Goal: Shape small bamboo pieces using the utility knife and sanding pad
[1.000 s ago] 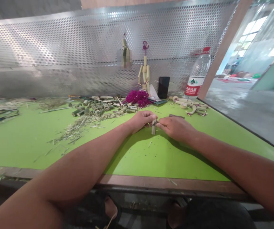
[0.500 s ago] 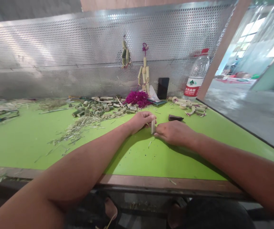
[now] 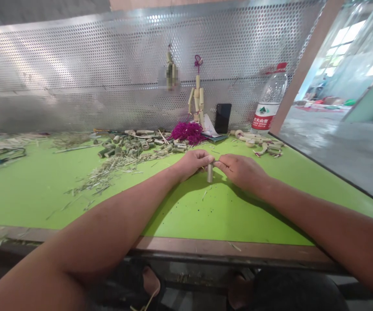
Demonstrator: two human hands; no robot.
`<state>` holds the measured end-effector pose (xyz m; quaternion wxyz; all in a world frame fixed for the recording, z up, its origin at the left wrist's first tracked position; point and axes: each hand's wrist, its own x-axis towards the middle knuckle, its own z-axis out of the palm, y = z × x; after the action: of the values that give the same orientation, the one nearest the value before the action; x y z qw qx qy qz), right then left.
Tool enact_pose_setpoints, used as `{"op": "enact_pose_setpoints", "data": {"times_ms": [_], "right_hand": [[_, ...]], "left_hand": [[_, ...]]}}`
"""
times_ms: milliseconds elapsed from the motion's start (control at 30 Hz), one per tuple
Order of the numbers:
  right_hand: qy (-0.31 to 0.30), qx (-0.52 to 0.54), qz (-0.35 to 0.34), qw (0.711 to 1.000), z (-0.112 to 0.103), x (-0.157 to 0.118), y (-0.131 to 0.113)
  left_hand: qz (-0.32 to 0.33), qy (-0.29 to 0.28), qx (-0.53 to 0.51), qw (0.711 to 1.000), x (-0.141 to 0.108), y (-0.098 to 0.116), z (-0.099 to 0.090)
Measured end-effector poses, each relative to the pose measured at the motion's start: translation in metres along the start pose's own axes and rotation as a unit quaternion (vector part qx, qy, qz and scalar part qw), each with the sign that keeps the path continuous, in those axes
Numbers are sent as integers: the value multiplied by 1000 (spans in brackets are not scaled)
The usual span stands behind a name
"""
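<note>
A short pale bamboo tube (image 3: pixel 210 173) stands upright on the green tabletop (image 3: pixel 33 203), its lower end on or just above the surface. My left hand (image 3: pixel 191 165) and my right hand (image 3: pixel 242 171) close in on it from either side, and their fingertips pinch its upper end. Those fingers hide the tube's top. Behind my hands lies a heap of cut bamboo rings and segments (image 3: pixel 131 147), with loose shavings (image 3: pixel 102 181) spread in front of it.
A jointed bamboo figure (image 3: pixel 198 97), a magenta tuft (image 3: pixel 188 133), a black phone (image 3: pixel 222 118) and a plastic water bottle (image 3: pixel 269 101) stand along a perforated metal panel (image 3: pixel 76 65). Bamboo parts (image 3: pixel 257 142) lie at the back right. The table's right edge drops to a concrete floor.
My hands have drawn closer together around the tube, and my right hand has moved up the table. The dark flat piece behind my right hand is now hidden.
</note>
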<state>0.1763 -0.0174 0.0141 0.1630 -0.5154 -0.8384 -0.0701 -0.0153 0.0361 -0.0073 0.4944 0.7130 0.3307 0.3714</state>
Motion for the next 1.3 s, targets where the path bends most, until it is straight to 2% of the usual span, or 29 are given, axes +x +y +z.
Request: {"op": "enact_pose_setpoints", "data": {"times_ms": [167, 500, 667, 833, 967, 1300], "right_hand": [[-42, -18, -56, 997, 0, -1, -3], [-121, -63, -117, 984, -2, -3, -8], [-118, -70, -146, 980, -1, -4, -10], [-55, -11, -89, 994, -4, -2, -4], [-9, -13, -31, 999, -5, 0, 0], [-35, 5, -31, 999, -3, 2, 4]], "left_hand": [[2, -2, -17, 1000, 2, -4, -1], [-5, -6, -15, 1000, 0, -2, -1], [-12, -3, -7, 1000, 2, -7, -3], [-6, -32, -1, 999, 3, -12, -5], [-3, -40, -5, 999, 3, -13, -5], [-4, -39, -15, 999, 2, -11, -4]]}}
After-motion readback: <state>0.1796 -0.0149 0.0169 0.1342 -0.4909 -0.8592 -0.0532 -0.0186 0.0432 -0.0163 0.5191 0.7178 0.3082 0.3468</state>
